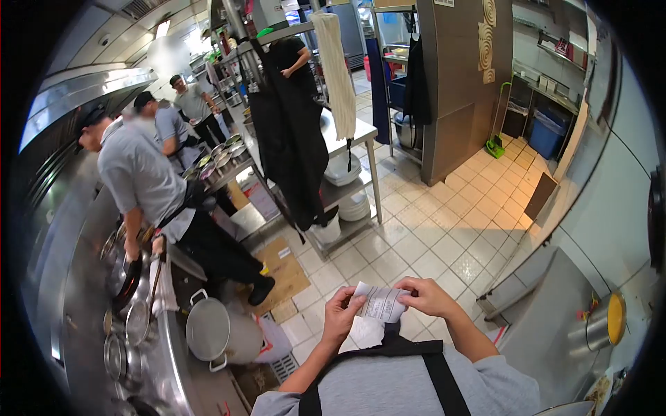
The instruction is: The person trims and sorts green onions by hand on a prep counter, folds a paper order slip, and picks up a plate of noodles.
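A white printed paper slip (381,304), like a receipt, is stretched between my two hands in front of my chest. My left hand (342,312) pinches its left edge between thumb and fingers. At the right edge, my right hand (423,298) grips it the same way. Dark lines of print show on the slip, too small to read. Below it hangs a second white piece (367,333), perhaps paper or cloth; whether it joins the slip I cannot tell. Beneath my hands is my black apron (395,349) over a grey shirt.
A large metal pot (208,328) stands beside the stove counter at left. A co-worker (149,173) there holds a wok (129,279); other people stand farther back. A steel table (361,132) has a black apron (288,132) hanging on it. At right is a metal container with yellow contents (616,319).
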